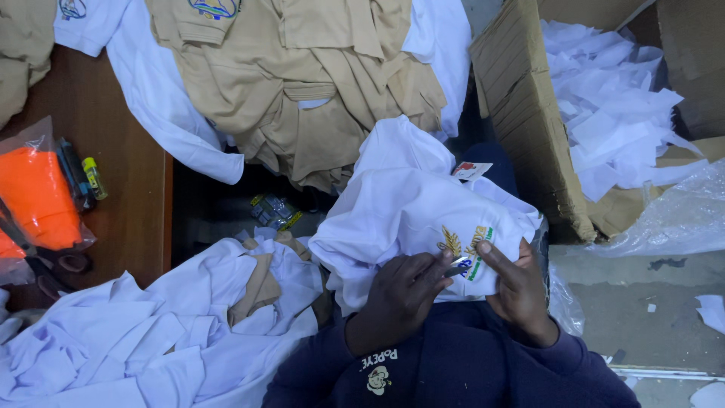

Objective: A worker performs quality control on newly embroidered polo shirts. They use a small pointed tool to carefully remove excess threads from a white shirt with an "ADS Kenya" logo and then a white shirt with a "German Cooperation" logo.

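Note:
A white shirt with a gold and green embroidered emblem lies bunched on my lap. My left hand has its fingers closed on a small shiny metal tool, whose tip is at the emblem. What kind of tool it is I cannot make out. My right hand grips the shirt's cloth just right of the emblem, thumb pressed on top. A small red and white tag sticks out at the shirt's far edge. Both arms are in dark blue sleeves.
Tan shirts are piled on white ones at the top. More white shirts heap at lower left. A brown table holds an orange item in a clear bag and scissors. A cardboard box of white scraps stands right.

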